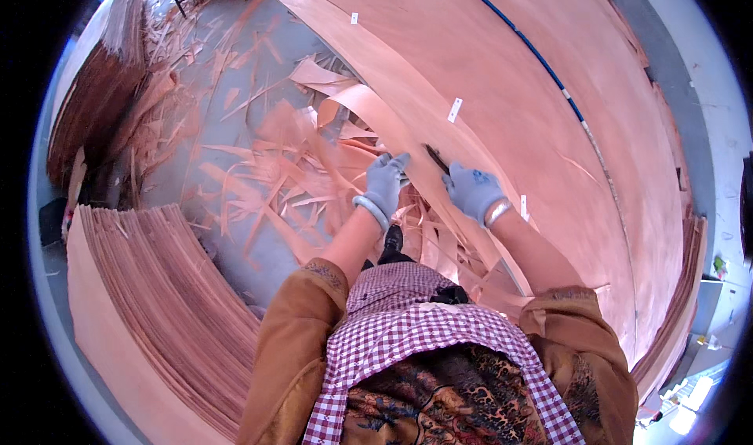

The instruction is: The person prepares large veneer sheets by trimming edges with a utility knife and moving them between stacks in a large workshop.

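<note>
Smooth, thin pinkish veneer (565, 76) spreads wide here, one long strip (392, 127) curling between the gloved hands, ragged scraps (263, 166) littering the floor. The right hand (474, 191) has its fingers closed round a slim dark tool (436, 158) at the strip's right edge; the left hand (383, 182), partly curled, sits by the other edge, its hold unclear to me.

A broad sheet (549, 107) fills the right side, from far ahead back to the near right. Small tags (455, 110) lie on it toward its left side; farther right, a cord or rod (541, 62) runs along it. The left hand (383, 184) is by the sheet's left edge; the right hand (474, 191) is over the sheet, with a tool (436, 158) extending ahead-left from its fingers. To the left, scraps (255, 166) lie on the floor (294, 41). One stack (102, 107) stands far left, another (172, 280) near left.
</note>
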The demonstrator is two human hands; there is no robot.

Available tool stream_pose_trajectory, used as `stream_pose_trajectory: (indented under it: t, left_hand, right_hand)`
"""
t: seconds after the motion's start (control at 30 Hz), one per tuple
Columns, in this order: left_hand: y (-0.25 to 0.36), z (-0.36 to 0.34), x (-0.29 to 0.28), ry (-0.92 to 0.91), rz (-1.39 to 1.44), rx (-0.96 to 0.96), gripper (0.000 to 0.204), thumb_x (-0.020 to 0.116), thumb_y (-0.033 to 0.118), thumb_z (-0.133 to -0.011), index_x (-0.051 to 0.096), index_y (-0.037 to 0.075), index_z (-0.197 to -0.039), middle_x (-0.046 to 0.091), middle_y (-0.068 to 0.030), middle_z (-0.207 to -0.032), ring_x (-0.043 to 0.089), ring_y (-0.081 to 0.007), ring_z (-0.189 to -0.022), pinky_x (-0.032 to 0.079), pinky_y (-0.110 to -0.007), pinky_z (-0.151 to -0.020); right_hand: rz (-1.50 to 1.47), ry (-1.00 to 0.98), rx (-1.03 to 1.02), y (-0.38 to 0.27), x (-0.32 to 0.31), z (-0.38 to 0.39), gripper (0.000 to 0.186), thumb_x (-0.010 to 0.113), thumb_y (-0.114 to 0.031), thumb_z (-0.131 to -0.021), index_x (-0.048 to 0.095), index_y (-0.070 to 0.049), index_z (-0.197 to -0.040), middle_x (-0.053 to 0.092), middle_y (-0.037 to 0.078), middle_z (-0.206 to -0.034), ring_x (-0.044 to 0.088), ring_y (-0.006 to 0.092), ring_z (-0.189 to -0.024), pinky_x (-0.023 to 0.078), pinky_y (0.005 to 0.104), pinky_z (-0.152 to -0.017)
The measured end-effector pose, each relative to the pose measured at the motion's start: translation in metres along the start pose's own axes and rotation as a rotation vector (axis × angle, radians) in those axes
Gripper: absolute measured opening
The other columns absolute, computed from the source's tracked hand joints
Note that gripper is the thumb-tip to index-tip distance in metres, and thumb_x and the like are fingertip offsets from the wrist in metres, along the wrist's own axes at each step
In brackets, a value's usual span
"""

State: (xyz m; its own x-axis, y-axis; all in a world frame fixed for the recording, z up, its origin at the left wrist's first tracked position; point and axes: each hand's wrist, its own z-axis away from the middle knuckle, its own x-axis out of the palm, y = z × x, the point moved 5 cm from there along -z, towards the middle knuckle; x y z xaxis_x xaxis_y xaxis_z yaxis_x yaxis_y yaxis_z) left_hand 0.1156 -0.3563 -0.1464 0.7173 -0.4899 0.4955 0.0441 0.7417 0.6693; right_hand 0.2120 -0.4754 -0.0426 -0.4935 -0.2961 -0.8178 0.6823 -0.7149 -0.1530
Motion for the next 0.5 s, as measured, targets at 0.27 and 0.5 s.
stream_pose_trajectory:
  t: [0.27,0.5]
  left_hand:
    - [-0.046,0.014,0.003,-0.172,0.262,-0.116,0.035,0.052,0.038,-0.091,0.054,0.010,-0.112,0.058,-0.0079,-0.114,0.051,-0.0203,-0.111,0.036,-0.038,-0.099]
    - [-0.097,0.072,0.033,-0.281,0.023,-0.211,0.048,0.051,0.037,-0.091,0.047,0.006,-0.127,0.051,-0.0120,-0.126,0.048,-0.0271,-0.117,0.033,-0.042,-0.104]
  right_hand:
    - [-0.069,-0.068,0.122,0.051,0.040,0.055,0.038,0.036,-0.038,-0.093,0.051,-0.005,-0.101,0.065,0.021,-0.092,0.063,0.0382,-0.085,0.046,0.0453,-0.079]
    - [-0.014,-0.144,0.084,0.062,0.016,0.061,0.039,0.040,-0.036,-0.091,0.058,-0.006,-0.106,0.066,0.019,-0.094,0.063,0.0356,-0.088,0.047,0.0411,-0.078]
